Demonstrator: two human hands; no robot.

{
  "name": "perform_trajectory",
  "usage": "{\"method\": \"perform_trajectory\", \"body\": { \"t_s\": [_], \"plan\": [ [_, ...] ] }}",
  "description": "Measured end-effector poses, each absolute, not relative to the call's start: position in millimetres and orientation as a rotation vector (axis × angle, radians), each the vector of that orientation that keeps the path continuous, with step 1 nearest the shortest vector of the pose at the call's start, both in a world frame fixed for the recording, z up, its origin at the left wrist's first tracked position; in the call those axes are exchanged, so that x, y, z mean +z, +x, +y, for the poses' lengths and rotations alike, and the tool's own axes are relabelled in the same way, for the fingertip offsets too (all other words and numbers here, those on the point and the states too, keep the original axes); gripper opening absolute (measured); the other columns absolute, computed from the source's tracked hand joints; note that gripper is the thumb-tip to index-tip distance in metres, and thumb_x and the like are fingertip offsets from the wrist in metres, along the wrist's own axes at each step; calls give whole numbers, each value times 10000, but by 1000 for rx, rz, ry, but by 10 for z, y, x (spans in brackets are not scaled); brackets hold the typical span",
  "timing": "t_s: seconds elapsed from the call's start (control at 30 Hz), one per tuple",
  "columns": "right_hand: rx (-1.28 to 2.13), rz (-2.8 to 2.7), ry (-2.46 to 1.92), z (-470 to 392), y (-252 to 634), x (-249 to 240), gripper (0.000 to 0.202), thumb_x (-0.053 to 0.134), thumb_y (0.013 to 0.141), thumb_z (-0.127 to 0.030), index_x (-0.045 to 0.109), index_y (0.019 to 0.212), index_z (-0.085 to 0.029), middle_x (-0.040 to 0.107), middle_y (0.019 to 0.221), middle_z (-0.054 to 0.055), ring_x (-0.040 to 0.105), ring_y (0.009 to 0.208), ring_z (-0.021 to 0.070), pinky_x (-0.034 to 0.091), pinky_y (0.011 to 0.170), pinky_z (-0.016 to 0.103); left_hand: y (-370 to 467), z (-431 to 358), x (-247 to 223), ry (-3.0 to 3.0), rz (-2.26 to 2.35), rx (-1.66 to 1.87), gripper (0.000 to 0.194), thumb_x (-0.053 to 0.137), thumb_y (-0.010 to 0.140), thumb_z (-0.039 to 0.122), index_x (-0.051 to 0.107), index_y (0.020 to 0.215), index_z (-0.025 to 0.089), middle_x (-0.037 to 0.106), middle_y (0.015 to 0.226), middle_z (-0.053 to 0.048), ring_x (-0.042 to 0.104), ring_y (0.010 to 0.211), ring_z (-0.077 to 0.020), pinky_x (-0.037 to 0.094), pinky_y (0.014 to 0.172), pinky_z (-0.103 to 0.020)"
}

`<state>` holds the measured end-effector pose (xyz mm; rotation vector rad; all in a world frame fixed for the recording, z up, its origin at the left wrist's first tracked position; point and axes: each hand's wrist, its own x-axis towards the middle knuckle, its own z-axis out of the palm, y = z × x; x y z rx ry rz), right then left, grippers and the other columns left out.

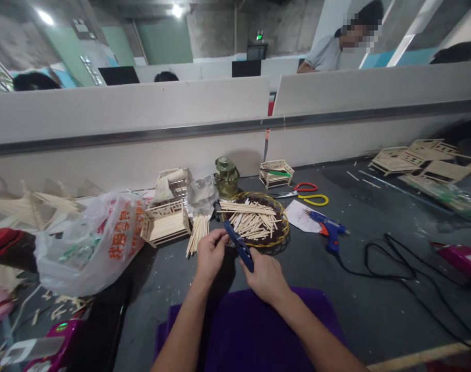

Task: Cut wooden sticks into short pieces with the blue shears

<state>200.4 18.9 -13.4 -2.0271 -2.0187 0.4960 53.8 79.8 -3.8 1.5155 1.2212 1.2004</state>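
My right hand is closed around a blue pliers-like tool, which points up and to the left. My left hand is pinched beside the upper end of the tool, and whatever its fingers hold is too small to make out. Just beyond both hands, a round basket with a yellow woven rim contains many short wooden sticks, with longer strips lying across the top. A bundle of thin sticks lies left of the basket, near my left hand.
Small stick-built furniture models stand at left, beside a plastic bag. A green bottle is behind the basket. To the right lie scissors, a blue glue gun and its black cord. More wooden models sit far right.
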Motion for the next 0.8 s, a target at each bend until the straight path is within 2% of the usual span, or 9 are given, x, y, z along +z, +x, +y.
{"method": "perform_trajectory", "body": {
  "t_s": [0.17,0.4,0.47,0.6,0.7,0.8],
  "plan": [
    [456,-2059,-1992,214,2012,-195,157,472,858,-285,572,924,-183,712,798,83,671,746,218,327,621,277,508,818,-71,1495,1219,1211,156,574,780,231,702,785,142,615,659,-15,533,657,-142,406,628,-227],
    [540,-1921,-1920,197,2033,-178,165,491,851,-316,594,940,-223,708,799,43,664,743,214,360,632,269,478,827,-29,1462,1195,1168,143,583,778,249,671,728,147,615,653,-8,542,656,-132,404,638,-218],
    [627,-1845,-1815,182,2040,-129,169,500,849,-327,591,951,-229,700,813,29,657,772,204,387,658,261,481,806,10,1332,1193,1173,146,602,767,279,666,777,148,606,655,3,519,601,-108,392,589,-203],
    [837,-1653,-1616,142,2052,-31,219,484,860,-349,554,1019,-215,675,807,10,638,738,168,431,692,247,478,744,77,1132,1155,1106,274,647,740,369,637,910,154,569,620,36,428,454,-64,315,437,-174],
    [882,-1587,-1554,111,2056,16,274,496,850,-343,516,1094,-219,665,828,-3,631,723,155,448,703,243,466,714,102,1103,1117,1076,312,662,736,412,623,893,146,518,528,54,425,428,-66,327,417,-166],
    [807,-1601,-1562,91,2057,35,316,511,840,-348,505,1136,-236,669,888,0,637,802,168,453,742,252,455,703,124,1077,1085,1080,332,684,719,422,634,885,138,537,559,42,460,446,-66,351,415,-163]
  ]
}}
